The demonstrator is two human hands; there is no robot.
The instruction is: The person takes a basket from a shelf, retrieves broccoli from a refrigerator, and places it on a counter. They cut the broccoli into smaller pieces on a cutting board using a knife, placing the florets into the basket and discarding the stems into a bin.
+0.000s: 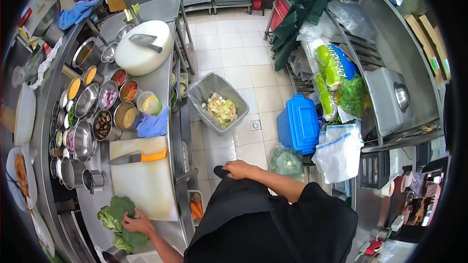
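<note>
At the near end of the steel counter, my left hand [138, 222] has its fingers curled against a dark green head of broccoli [121, 208]. Another broccoli head [134, 238] lies just below it, with lighter green pieces [108, 218] alongside. Beside the hand is a white cutting board [141, 192]. A knife [148, 156] with a yellow handle lies across the board's far part, over a smaller, yellowish board. My right hand [235, 169] hangs by the dark apron above the floor. Its fingers are curled together, and whatever they may hold is hidden.
Steel bowls of chopped food [103, 124] crowd the counter's back. A cleaver [146, 42] rests on a round white block [141, 61]. On the floor stand a lined bin [195, 98] with scraps and a blue lidded box [301, 124]. Shelving [421, 117] runs along the right.
</note>
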